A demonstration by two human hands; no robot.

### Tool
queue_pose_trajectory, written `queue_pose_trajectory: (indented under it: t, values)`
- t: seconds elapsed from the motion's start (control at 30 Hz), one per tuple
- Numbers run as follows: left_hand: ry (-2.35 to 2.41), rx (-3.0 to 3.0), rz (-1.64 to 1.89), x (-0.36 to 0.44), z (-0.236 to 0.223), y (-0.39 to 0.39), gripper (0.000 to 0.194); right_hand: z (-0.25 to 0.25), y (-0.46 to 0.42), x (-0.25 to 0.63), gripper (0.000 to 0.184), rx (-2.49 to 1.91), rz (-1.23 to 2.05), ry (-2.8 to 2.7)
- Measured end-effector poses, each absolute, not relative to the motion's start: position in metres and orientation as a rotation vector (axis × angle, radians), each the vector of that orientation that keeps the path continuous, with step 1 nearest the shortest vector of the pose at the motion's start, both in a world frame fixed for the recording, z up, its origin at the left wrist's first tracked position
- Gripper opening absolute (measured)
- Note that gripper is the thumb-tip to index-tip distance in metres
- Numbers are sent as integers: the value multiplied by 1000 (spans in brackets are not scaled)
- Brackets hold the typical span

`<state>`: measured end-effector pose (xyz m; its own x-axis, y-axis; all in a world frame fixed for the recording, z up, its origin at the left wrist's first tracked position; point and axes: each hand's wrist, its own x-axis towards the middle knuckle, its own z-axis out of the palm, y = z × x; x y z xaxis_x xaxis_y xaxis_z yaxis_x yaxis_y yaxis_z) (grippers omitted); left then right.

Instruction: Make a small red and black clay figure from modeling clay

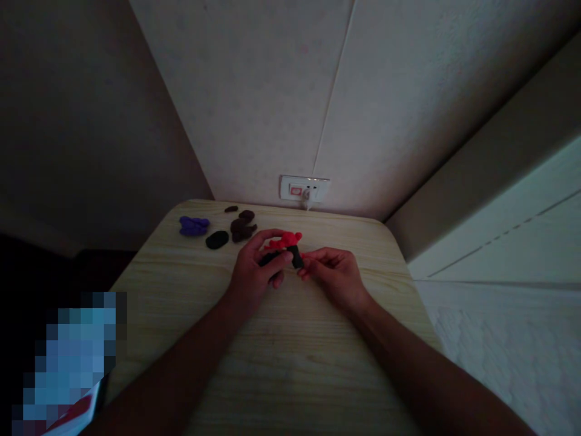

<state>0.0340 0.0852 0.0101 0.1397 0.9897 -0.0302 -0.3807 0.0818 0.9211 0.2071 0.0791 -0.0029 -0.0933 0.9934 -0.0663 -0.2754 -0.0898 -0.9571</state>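
Both hands meet over the middle of a pale wood-grain table (281, 363). My left hand (254, 272) is curled around a small figure of black and red modelling clay (285, 245), its thumb and fingers pressed on the black part. My right hand (331, 272) pinches the black end of the same clay figure from the right. The red clay sits on top, between the two hands.
Further back on the table lie a purple clay lump (194, 226), a black oval lump (216, 240) and several dark brown pieces (242, 227). A wall socket with a plug (304, 189) is behind the table. A pale bed surface lies to the right.
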Motion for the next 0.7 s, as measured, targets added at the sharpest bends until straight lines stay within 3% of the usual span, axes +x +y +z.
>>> queue_pose_trajectory:
  t: [0.37,0.7]
  values:
    - [847,937,1231,35,12,84,42,-8,81,205,22,-996,1521,-917]
    - [809,944,1205,35,10,84,39,-7,80,205,12,-889,1546,-971]
